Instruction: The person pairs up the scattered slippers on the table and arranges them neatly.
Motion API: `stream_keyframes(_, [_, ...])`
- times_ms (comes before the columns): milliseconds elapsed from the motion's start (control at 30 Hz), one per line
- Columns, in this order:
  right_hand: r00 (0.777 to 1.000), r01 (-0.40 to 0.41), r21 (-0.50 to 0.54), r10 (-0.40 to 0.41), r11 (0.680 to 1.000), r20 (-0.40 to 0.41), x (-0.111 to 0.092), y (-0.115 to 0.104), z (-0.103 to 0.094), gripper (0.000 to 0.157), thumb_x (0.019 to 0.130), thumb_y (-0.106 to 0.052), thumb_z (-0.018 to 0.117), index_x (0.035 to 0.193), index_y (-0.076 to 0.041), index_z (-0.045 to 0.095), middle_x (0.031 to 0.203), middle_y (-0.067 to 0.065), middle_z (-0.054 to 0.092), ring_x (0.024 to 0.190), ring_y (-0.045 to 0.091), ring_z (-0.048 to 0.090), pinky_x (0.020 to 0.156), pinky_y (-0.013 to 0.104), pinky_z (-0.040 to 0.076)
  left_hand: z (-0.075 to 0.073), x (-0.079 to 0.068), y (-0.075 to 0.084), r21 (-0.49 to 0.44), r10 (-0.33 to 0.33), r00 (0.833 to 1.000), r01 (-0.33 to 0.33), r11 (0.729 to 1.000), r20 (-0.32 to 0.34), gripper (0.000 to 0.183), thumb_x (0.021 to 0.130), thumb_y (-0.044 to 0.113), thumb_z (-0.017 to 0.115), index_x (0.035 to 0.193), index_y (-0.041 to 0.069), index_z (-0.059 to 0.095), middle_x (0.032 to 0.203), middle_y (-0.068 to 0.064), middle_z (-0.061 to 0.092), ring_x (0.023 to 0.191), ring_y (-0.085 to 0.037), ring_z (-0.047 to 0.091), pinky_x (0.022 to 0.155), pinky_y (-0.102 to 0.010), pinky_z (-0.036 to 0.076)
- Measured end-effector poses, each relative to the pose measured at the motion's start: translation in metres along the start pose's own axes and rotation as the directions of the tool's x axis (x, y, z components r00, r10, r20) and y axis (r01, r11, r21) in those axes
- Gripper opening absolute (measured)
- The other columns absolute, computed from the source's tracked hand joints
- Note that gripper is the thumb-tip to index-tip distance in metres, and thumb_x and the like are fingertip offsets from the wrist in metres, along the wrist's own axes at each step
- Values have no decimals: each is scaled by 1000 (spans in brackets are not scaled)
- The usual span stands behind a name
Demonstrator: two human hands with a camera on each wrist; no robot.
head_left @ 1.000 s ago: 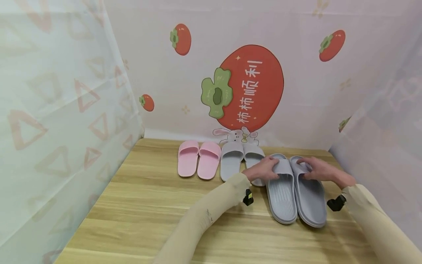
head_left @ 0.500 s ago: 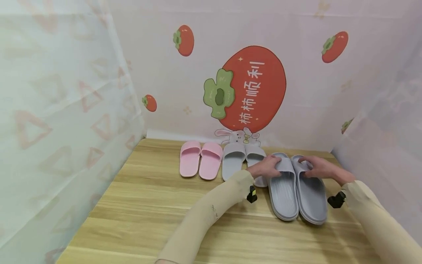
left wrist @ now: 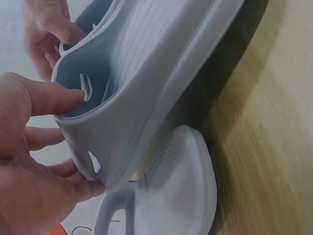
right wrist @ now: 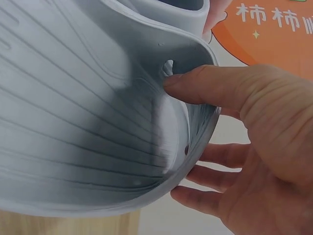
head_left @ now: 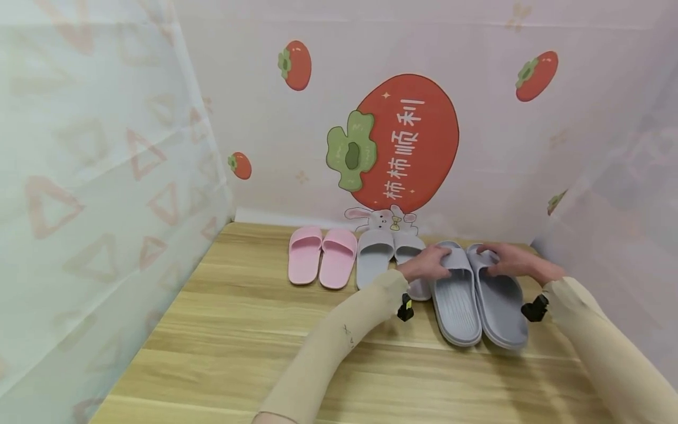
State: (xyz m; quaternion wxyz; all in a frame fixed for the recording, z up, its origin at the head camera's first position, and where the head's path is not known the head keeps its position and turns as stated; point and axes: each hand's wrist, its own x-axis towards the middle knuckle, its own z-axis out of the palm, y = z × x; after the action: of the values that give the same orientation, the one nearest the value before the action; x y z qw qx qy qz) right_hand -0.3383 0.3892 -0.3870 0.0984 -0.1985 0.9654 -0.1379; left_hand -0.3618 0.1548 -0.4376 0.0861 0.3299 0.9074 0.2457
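Observation:
My left hand [head_left: 425, 263] pinches the strap of a large grey slide slipper [head_left: 457, 309] at the right of the table. In the left wrist view its thumb is hooked inside the strap [left wrist: 110, 129], fingers outside. A matching grey slipper [head_left: 503, 309] stands close beside it, and my right hand [head_left: 511, 259] pinches that one. The right wrist view shows the thumb inside the slipper's upper [right wrist: 164, 41] and the fingers along its outer side. Both toes point at the back wall. In the left wrist view, shadow shows under the near slipper.
Left of my left hand is a lighter grey pair of slippers [head_left: 373, 265], partly hidden by that hand. A pink pair [head_left: 304, 262] stands further left in the same row. A printed back wall [head_left: 265, 129] and side walls enclose the wooden table [head_left: 228, 347].
Both large grey slippers have moved back toward the wall, with my hands holding them. The pink and lighter grey pairs have stayed put. The head view has shifted slightly.

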Motion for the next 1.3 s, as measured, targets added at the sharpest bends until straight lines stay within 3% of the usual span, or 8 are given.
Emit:
stream_keyframes(267, [997,-56,-1,56,998,53,6,-1,-4,56,83,-20,73,130,3,54,134,38,49,118,48,52,92,60,45,0,7,-6,-83,29,999,-32,996,-34,65,87,18,67,148,14,44,149,-3,48,133,-14,47,103,-21,42])
stream_keyframes(567, [995,-64,-21,65,998,71,12,4,-11,56,80,-16,73,129,4,53,130,37,51,114,45,52,93,59,44,1,19,-7,-112,45,998,-50,992,-45,62,85,14,66,144,12,48,143,-5,54,116,-14,52,86,-18,45])
stream_keyframes(967, [989,-100,0,100,995,105,21,9,-13,57,81,-14,72,130,3,51,133,36,47,115,45,49,97,64,40,-2,21,-5,-173,-37,999,32,984,-26,60,87,17,67,144,16,49,146,-6,46,123,-15,42,95,-24,43])
stream_keyframes(1300, [982,-142,42,135,989,133,25,11,-17,59,82,-13,72,134,3,47,138,38,41,120,49,44,100,68,36,-2,28,-5,-136,-38,998,30,990,-57,60,86,17,68,143,14,50,142,-6,49,120,-15,44,93,-22,43])
